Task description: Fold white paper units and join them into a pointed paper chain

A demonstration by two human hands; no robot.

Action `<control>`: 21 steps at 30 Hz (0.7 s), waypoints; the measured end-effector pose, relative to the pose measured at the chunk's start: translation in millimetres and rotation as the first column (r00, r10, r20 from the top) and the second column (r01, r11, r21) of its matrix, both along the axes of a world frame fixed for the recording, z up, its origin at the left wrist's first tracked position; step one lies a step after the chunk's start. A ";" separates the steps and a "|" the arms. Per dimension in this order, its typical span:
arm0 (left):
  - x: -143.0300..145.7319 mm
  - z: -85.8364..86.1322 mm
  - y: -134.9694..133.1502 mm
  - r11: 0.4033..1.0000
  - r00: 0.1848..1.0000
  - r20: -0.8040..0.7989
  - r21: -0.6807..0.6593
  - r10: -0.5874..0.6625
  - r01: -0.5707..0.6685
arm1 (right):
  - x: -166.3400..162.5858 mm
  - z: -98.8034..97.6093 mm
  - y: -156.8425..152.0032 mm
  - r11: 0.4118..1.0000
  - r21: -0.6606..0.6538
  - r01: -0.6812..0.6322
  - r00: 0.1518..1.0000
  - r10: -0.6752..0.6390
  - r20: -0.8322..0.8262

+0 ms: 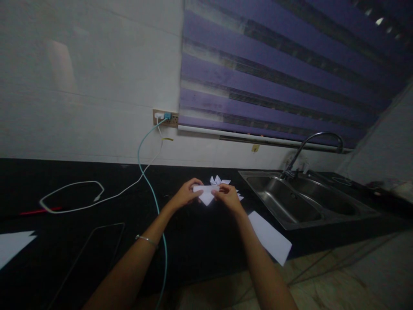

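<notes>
Between my two hands is a small folded piece of white paper point(206, 196), straight along its top and pointed at the bottom. My left hand point(188, 192) pinches its left end, thumb in front. My right hand point(228, 196) pinches the right end in the same way. Just behind it on the black counter lie several folded white paper pieces point(217, 180), partly hidden by my right hand. A larger sheet of white paper point(270, 237) rests by my right forearm, near the counter's front edge.
A steel double sink point(284, 193) with a curved faucet point(309, 140) is at the right. White point(118, 196) and teal point(151, 189) cables run from a wall socket point(165, 117) across the counter. More white paper point(14, 245) and a red pen-like stick point(40, 210) lie at the left.
</notes>
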State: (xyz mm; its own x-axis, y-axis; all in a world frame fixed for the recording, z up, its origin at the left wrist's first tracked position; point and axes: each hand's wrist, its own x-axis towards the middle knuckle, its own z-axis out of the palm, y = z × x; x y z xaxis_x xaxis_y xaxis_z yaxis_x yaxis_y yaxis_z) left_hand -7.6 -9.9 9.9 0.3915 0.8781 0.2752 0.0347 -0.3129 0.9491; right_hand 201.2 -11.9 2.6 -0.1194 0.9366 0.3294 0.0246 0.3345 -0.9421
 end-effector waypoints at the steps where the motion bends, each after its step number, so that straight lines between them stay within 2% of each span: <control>1: 0.2 1.2 -1.8 1.000 1.000 0.014 -0.018 -0.006 0.006 | -0.2 -0.1 0.0 1.000 0.007 0.002 1.000 -0.002 0.001; 4: 0.3 4.5 -4.7 0.999 0.998 0.060 -0.036 -0.019 0.021 | -0.2 -0.8 0.3 0.999 0.036 0.034 0.999 -0.035 0.030; 9: -2.1 5.2 -2.9 0.998 0.997 0.062 0.046 -0.043 0.041 | -0.9 -0.2 -0.9 0.994 0.038 0.103 0.994 -0.104 0.021; 13: -3.9 1.4 -2.8 0.995 0.999 -0.032 0.100 0.032 -0.029 | -3.2 3.4 -3.6 0.996 0.003 0.092 0.995 -0.092 -0.050; 16: -4.3 -0.9 -2.1 0.993 0.996 -0.064 0.100 0.062 -0.055 | -4.7 4.8 -4.8 0.996 0.017 0.086 0.996 -0.085 -0.038; 21: -5.9 1.5 0.0 0.998 0.997 0.048 0.030 -0.056 0.055 | -7.1 5.2 -6.1 0.996 0.012 0.084 0.996 -0.084 -0.021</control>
State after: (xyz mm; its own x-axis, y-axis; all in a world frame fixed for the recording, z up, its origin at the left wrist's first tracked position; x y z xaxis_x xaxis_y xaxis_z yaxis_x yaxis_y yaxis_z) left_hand -13.5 -9.9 11.4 0.4249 0.8468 0.3200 -0.0295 -0.3403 0.9398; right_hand 194.1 -18.0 7.8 -0.0338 0.9386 0.3433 0.0336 0.3443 -0.9382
